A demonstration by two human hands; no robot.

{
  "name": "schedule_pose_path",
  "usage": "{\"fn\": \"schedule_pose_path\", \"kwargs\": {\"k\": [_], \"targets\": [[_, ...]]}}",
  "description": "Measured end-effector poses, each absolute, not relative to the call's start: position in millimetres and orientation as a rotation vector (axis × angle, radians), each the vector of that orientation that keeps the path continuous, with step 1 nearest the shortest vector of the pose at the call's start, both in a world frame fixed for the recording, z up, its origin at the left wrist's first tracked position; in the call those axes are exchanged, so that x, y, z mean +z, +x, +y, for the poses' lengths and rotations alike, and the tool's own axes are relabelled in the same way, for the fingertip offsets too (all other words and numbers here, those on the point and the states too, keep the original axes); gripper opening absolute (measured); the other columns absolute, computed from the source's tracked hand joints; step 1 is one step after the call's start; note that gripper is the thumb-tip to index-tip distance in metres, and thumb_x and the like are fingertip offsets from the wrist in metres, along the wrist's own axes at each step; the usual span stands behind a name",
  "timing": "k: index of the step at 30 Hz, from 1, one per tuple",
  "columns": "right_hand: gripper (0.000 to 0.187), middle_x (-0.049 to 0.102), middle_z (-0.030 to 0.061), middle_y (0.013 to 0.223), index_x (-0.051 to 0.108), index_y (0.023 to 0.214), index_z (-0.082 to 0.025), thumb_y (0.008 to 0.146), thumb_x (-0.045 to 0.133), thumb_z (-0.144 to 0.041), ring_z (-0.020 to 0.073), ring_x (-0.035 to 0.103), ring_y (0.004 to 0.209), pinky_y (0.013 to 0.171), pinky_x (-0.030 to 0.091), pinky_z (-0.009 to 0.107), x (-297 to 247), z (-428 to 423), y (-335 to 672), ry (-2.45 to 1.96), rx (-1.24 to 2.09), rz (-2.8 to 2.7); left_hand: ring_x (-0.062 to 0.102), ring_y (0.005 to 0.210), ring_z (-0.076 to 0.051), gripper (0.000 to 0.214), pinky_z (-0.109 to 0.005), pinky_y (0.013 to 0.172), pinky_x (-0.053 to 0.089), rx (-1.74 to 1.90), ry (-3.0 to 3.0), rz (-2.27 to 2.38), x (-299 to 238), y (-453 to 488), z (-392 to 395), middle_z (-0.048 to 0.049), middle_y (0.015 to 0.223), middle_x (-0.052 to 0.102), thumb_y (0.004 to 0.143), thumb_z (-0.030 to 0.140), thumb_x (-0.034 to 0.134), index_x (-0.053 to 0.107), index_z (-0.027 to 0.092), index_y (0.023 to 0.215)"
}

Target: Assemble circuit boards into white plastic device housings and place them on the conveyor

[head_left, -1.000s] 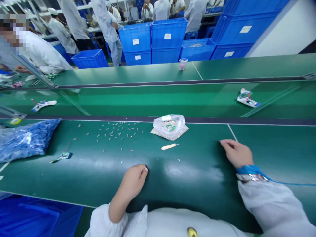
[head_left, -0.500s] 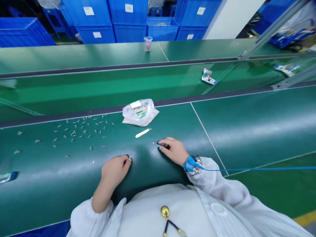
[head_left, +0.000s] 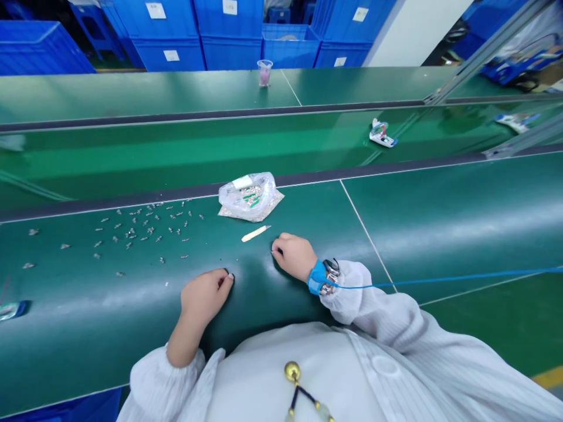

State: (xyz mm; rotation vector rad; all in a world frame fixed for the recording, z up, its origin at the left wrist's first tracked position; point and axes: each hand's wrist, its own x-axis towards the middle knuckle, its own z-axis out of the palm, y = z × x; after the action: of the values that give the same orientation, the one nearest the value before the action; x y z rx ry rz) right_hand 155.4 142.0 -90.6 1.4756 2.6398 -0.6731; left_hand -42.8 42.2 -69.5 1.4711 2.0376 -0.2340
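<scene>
My left hand (head_left: 206,298) rests on the green worktop with its fingers curled and thumb against the forefinger. Whatever it may hold is hidden. My right hand (head_left: 295,257), wearing a blue wrist strap (head_left: 315,278) with a cord, pinches at the mat just below a pale-handled pointed knife (head_left: 255,233). A tiny white bit shows at its fingertips, too small to name. Beyond the knife lies an open clear plastic bag (head_left: 226,205) of small pale parts with some green pieces. Many small metal parts (head_left: 131,233) are scattered to the left.
A green channel (head_left: 185,152) runs behind the worktop, with a white-and-blue device (head_left: 382,135) in it. A cup with pink contents (head_left: 264,75) stands on the far ledge, before stacked blue crates (head_left: 231,55). Another blue-edged item (head_left: 13,310) lies at the left edge.
My right hand has moved slightly left, and its thumb and forefinger have closed where a small white bit lay on the mat. My left hand has stayed nearly still.
</scene>
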Motion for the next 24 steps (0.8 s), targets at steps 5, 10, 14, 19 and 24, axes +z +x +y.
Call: {"fn": "schedule_pose_path", "kwargs": {"k": [5, 10, 14, 19, 24], "targets": [[0.02, 0.064, 0.006, 0.088, 0.07, 0.081, -0.017, 0.083, 0.05, -0.017, 0.0162, 0.059, 0.082, 0.069, 0.038, 0.024, -86, 148, 165, 1.366, -0.699, 2.633, 0.056, 0.068, -0.019, 0.035, -0.026, 0.052, 0.023, -0.223, 1.476, 2.044, -70, -43, 43, -0.0008, 0.07, 0.064, 0.088, 0.042, 0.033, 0.054, 0.023, 0.067], [0.025, 0.065, 0.0055, 0.092, 0.072, 0.089, -0.017, 0.083, 0.048, -0.01, 0.0157, 0.06, 0.088, 0.077, 0.04, 0.023, -82, 150, 176, 1.218, -0.79, 2.636, 0.053, 0.066, -0.017, 0.035, -0.025, 0.051, 0.023, -0.218, 1.473, 2.054, -70, -42, 44, -0.0004, 0.07, 0.063, 0.089, 0.041, 0.035, 0.056, 0.022, 0.069], [0.028, 0.065, 0.0055, 0.091, 0.072, 0.09, -0.016, 0.08, 0.048, -0.005, 0.0155, 0.059, 0.088, 0.079, 0.041, 0.023, -82, 149, 180, 1.136, -0.828, 2.648, 0.051, 0.064, -0.016, 0.035, -0.025, 0.052, 0.023, -0.215, 1.474, 2.057, -69, -42, 44, -0.0002, 0.069, 0.061, 0.09, 0.04, 0.036, 0.058, 0.02, 0.071], [0.024, 0.064, 0.0064, 0.092, 0.068, 0.099, -0.014, 0.077, 0.057, -0.012, 0.0146, 0.059, 0.082, 0.073, 0.041, 0.022, -82, 146, 180, 1.106, -0.816, 2.664, 0.049, 0.063, -0.014, 0.034, -0.025, 0.053, 0.026, -0.201, 1.476, 2.059, -68, -42, 44, 0.0003, 0.07, 0.06, 0.091, 0.039, 0.039, 0.059, 0.018, 0.073], [0.024, 0.064, 0.0068, 0.095, 0.067, 0.101, -0.016, 0.08, 0.057, -0.017, 0.0156, 0.059, 0.086, 0.074, 0.04, 0.022, -80, 147, 177, 1.004, -0.744, 2.657, 0.05, 0.063, -0.014, 0.034, -0.027, 0.057, 0.033, -0.207, 1.468, 2.067, -69, -41, 44, 0.0005, 0.068, 0.059, 0.092, 0.039, 0.04, 0.059, 0.017, 0.074]]}}
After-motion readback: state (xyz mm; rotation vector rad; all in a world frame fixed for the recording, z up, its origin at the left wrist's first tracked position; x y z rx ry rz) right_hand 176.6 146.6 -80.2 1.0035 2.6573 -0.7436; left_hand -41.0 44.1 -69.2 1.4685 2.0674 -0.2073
